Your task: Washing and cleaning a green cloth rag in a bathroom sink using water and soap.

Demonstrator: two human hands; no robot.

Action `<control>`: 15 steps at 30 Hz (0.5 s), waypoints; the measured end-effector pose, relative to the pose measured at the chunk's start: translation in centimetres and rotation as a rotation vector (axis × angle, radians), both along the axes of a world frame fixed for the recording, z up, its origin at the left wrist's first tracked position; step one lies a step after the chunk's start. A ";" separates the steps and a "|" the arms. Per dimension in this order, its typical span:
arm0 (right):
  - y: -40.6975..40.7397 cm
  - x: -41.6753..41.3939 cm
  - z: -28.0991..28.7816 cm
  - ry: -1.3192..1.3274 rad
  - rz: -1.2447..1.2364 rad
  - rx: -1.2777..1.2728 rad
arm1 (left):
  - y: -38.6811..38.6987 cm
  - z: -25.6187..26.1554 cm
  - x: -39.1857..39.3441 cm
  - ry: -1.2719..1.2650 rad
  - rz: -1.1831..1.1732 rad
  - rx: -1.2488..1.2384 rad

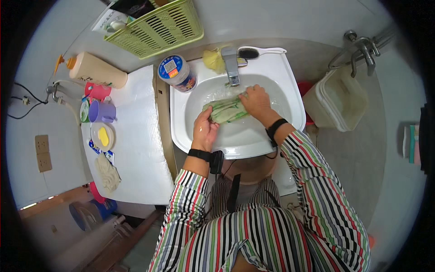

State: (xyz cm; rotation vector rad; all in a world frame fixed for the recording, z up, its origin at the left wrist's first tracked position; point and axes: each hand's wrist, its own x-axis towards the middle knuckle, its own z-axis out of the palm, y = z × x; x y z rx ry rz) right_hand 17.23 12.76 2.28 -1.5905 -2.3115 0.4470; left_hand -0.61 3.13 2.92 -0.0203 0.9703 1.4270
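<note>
A wet green-and-white cloth (227, 109) is stretched between my hands above the basin of a white sink (234, 137). My left hand (205, 129) grips its left end, thumb on top. Around the right end close the fingers of my right hand (256, 102). Just beyond the cloth stands a chrome faucet (231, 66), its spout over the basin. Water glistens in the basin beneath the spout. The cloth's underside is hidden from me.
Left of the sink, a white-covered surface (139, 142) bears a purple cup (102, 111), a soap dish (102, 136) and a crumpled cloth (107, 172). On the sink rim are a blue-lidded jar (177, 73) and a hairbrush (261, 51). A plastic bucket (334, 98) stands at right.
</note>
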 end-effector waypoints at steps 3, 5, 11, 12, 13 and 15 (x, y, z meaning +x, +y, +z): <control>-1.2 0.7 2.0 -0.154 0.003 -0.282 | -0.6 -0.5 -0.3 -0.040 -0.103 -0.011; -2.0 1.3 2.6 -0.348 0.137 -0.702 | -1.0 -0.1 0.6 0.004 -0.173 -0.052; -4.3 0.4 1.2 -0.314 0.308 -0.397 | -1.4 2.0 2.2 0.135 -0.460 -0.089; -4.2 -0.6 2.0 -0.259 0.375 -0.441 | -1.6 2.3 2.3 0.139 -0.514 -0.098; -3.6 -0.9 1.1 -0.256 0.362 -0.440 | -1.4 2.5 2.6 0.143 -0.577 -0.101; -2.7 -1.9 -0.6 -0.155 0.648 -1.026 | -1.6 2.5 2.5 0.199 -0.616 -0.129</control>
